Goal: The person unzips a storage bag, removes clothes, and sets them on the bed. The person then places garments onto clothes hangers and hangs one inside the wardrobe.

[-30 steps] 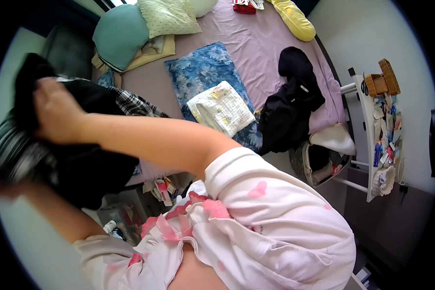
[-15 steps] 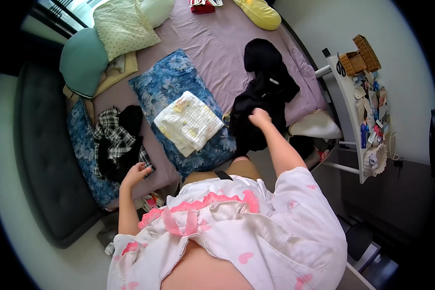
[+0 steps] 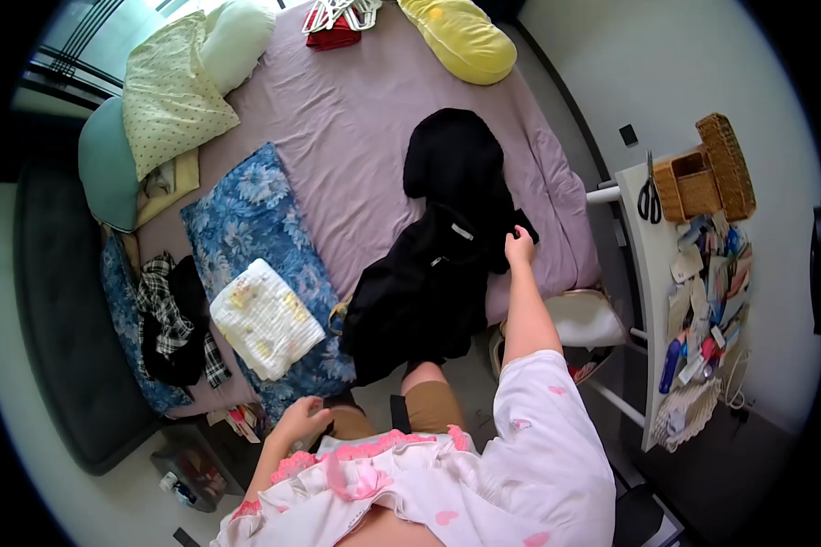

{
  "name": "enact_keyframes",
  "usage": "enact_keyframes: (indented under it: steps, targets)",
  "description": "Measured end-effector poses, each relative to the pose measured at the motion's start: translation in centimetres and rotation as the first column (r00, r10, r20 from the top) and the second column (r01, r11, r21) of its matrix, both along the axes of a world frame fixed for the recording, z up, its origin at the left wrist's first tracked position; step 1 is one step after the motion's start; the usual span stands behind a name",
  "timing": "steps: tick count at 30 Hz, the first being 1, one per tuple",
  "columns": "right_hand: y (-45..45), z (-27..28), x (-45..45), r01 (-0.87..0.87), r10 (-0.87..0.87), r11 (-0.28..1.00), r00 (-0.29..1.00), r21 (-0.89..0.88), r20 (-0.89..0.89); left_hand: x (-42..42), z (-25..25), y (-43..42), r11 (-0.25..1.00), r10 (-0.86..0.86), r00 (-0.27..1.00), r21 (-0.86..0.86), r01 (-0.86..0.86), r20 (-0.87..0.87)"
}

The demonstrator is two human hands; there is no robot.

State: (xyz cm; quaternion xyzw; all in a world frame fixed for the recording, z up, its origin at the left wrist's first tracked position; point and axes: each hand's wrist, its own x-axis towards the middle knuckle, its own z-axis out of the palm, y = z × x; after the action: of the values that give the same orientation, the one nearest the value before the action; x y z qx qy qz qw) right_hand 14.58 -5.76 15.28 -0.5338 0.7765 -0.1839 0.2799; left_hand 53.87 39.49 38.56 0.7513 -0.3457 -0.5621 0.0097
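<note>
Black garment (image 3: 420,310) lies rumpled on the bed (image 3: 356,137), to the right of the blue floral pillow (image 3: 237,210), which bears 1 folded white cloth (image 3: 269,319); right hand (image 3: 520,246) has its fingers curled at the garment's right-hand edge, apparently pinching fabric; left hand (image 3: 303,421) holds nothing visible, its fingers loosely bent and parted, near the pillow's close end; judged handling: soft, limp, fairly weighty for cloth, neither slippery nor fragile; best held by 2 opposite edges; 1 pale label (image 3: 462,231) and 1 smaller light mark (image 3: 440,261) show on the black fabric; any lettering is too small to read.
</note>
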Motion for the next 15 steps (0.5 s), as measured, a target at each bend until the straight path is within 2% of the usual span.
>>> enact_keyframes:
  steps: [3,4,5,7,8,9,10,11,12,13,15]
  targets:
    - [-3.5,0.1,0.4,-0.017,0.035,0.982,0.995,0.187,-0.091,-3.0,1.8,-3.5,0.997,0.052,0.998,0.058,-0.051,-0.023]
    - [-3.4,0.2,1.1,0.126,-0.096,0.962,0.986,0.24,-0.134,-3.5,2.4,-3.5,0.992,0.101,0.995,0.083,-0.1,-0.012]
    - [-4.3,-0.8,1.0,0.113,-0.087,0.956,0.99,0.271,-0.108,-4.0,2.8,-2.7,0.983,0.15,0.989,0.107,-0.149,-0.001]
    - [-4.5,-1.5,2.2,0.192,-0.18,0.885,0.981,0.425,-0.07,-3.9,2.4,-2.0,0.976,0.157,0.987,0.147,-0.162,0.045]
    - [-4.3,-3.6,2.2,0.121,-0.143,0.884,0.99,0.452,0.016,-3.9,2.3,-1.7,0.969,0.167,0.984,0.174,-0.177,0.069]
    - [-4.0,-5.6,2.4,0.159,-0.185,0.911,0.982,0.38,0.031,-3.7,2.1,-1.4,0.961,0.174,0.981,0.2,-0.189,0.09]
    - [-4.3,-7.1,2.2,0.098,-0.178,0.905,0.971,0.414,0.161,-3.7,2.1,-1.6,0.965,0.162,0.982,0.192,-0.178,0.096]
    - [-4.8,-5.4,2.3,0.035,-0.175,0.899,0.942,0.436,0.286,-3.8,2.2,-2.0,0.969,0.149,0.984,0.183,-0.165,0.097]
    - [-4.7,-3.6,2.5,0.093,-0.277,0.917,0.849,0.388,0.45,-3.8,2.3,-2.4,0.974,0.136,0.986,0.17,-0.151,0.096]
    - [-4.7,1.5,3.6,0.256,-0.38,0.919,0.782,0.302,0.494,-4.0,2.7,-3.7,0.978,0.133,0.987,0.151,-0.146,0.09]
    - [-6.3,3.0,3.1,0.486,-0.485,0.857,0.647,0.171,0.588,-4.6,3.6,-6.1,0.984,0.133,0.988,0.111,-0.142,0.081]
